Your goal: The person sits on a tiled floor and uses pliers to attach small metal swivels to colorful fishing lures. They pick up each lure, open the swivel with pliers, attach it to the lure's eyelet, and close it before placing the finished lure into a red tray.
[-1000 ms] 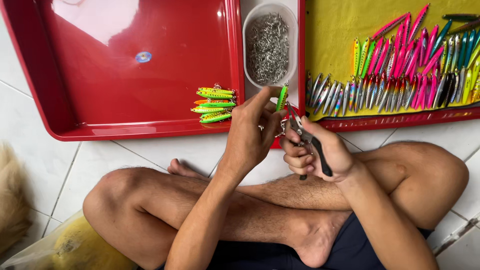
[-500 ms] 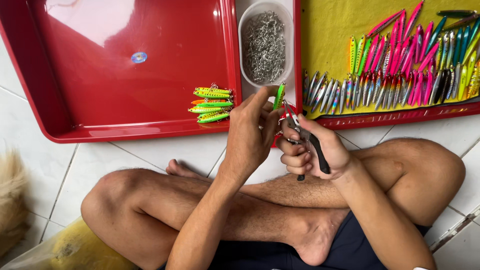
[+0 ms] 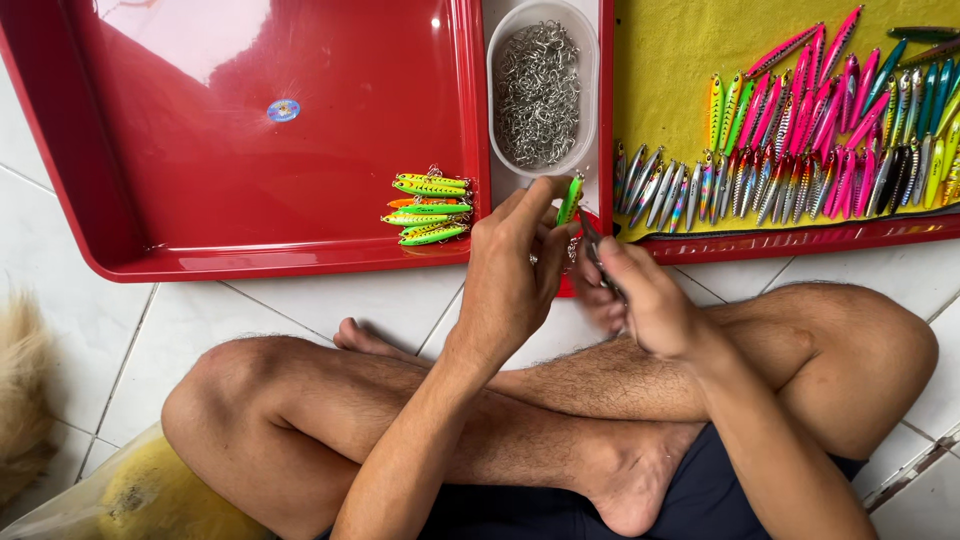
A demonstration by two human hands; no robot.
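A person sits cross-legged on the white tiled floor (image 3: 330, 305), both hands raised just in front of the white oval plastic tub of small metal hooks (image 3: 540, 85). The left hand (image 3: 515, 270) pinches a small green, fish-shaped fishing lure (image 3: 570, 198) between thumb and fingertips, holding it upright right at the near end of that tub. The right hand (image 3: 645, 305) is clenched around a dark slim metal tool, probably small pliers (image 3: 592, 240), whose tip points toward the bottom of the lure; whether tip and lure actually touch I cannot tell, since the fingers crowd the spot.

To the left of the tub lies a large glossy red plastic tray (image 3: 200, 150). In its near corner, just beside the tub, sits a little pile of green, yellow and orange lures (image 3: 428, 208), lying flat and stacked against one another. To the right of the tub is a second red tray lined with a yellow cloth (image 3: 670, 60), where rows of silver, pink, green and dark lures (image 3: 800, 150) lie side by side. Far left of the tub, at the edge of view, some pale fur (image 3: 20, 390) shows.
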